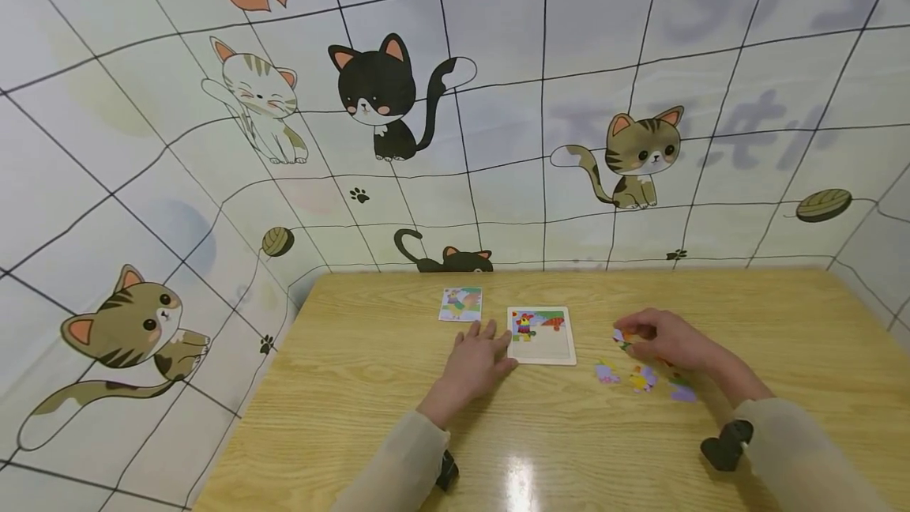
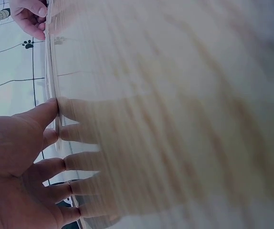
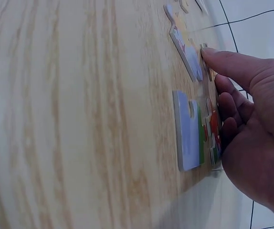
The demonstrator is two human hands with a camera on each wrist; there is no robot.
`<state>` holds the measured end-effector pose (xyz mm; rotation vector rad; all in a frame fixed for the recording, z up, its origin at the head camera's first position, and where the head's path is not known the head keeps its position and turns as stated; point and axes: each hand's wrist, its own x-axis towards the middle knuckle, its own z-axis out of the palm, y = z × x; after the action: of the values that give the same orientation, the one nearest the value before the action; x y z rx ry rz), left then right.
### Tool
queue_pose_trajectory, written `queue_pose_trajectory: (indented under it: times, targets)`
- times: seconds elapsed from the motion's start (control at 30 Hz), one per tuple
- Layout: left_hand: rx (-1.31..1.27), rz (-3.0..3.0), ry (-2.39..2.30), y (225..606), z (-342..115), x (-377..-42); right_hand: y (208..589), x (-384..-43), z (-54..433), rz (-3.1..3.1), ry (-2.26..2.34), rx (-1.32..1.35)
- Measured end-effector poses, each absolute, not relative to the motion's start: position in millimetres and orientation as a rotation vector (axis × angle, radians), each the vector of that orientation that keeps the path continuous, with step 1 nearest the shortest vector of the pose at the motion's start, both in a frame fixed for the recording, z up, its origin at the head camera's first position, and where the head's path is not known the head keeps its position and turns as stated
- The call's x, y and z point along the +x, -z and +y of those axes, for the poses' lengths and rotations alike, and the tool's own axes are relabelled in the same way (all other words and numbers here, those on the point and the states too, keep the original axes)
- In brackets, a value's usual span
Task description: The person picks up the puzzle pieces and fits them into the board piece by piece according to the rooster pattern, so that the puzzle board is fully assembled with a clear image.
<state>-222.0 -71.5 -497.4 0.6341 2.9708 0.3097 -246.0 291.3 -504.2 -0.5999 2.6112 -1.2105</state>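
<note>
My left hand (image 1: pixel 475 366) rests on the table with its fingers spread, thumb at the left edge of a white jigsaw tray (image 1: pixel 540 356). A few joined pieces in that tray show a colourful rooster (image 1: pixel 524 325). In the left wrist view the fingertips (image 2: pixel 56 164) meet the glossy tabletop. My right hand (image 1: pixel 671 340) pinches a small puzzle piece (image 1: pixel 620 336) between thumb and fingers, right of the tray. Below that hand lie loose pieces: a lilac one (image 1: pixel 607 373), a yellow one (image 1: pixel 643 378) and a purple-green one (image 3: pixel 188 133). The curled fingers partly hide other pieces.
A square picture card (image 1: pixel 460 304) with a faded rooster lies beyond my left hand. The wooden table (image 1: pixel 355 385) runs back to a wall (image 1: pixel 512 204) printed with cats and a grid. Black wrist devices (image 1: pixel 728 446) sit at both cuffs.
</note>
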Motion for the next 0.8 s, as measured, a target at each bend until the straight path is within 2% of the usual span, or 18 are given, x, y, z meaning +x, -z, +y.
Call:
queue_pose_trajectory:
  times: [0.4,0.8]
  targets:
    - [0.639,2.969,-0.268,494.4,-70.5,-221.8,495.8,-247.1,284.8,2.502,1.252,-0.623]
    - [0.634,2.967,-0.279,495.3,-70.7,-221.9,503.0,-251.7,289.5,2.47,1.358,-0.576]
